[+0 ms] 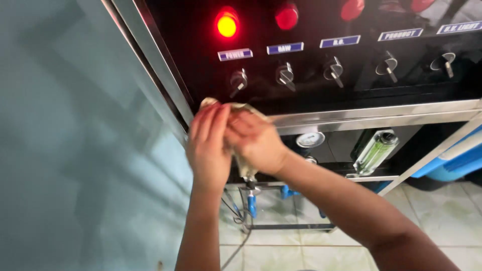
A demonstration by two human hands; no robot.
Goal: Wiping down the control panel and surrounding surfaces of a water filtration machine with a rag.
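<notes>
My left hand (207, 145) and my right hand (255, 140) are pressed together around a crumpled beige cloth (240, 108), whose edges stick out above and below the fingers. Both hands hover in front of the lower left corner of a black control panel (311, 20), just under a row of rotary switches (286, 75). The leftmost switch (238, 80) is right above the cloth. A lit red indicator lamp (227, 24) glows above it, with more red lamps to the right.
A steel frame rail (381, 113) runs below the panel. Under it are a round pressure gauge (310, 139), a clear green-tinted flow meter (375, 150), blue pipe fittings (251, 203) and a blue tank (459, 160). A pale teal wall (75, 150) fills the left; tiled floor (442, 221) lies below.
</notes>
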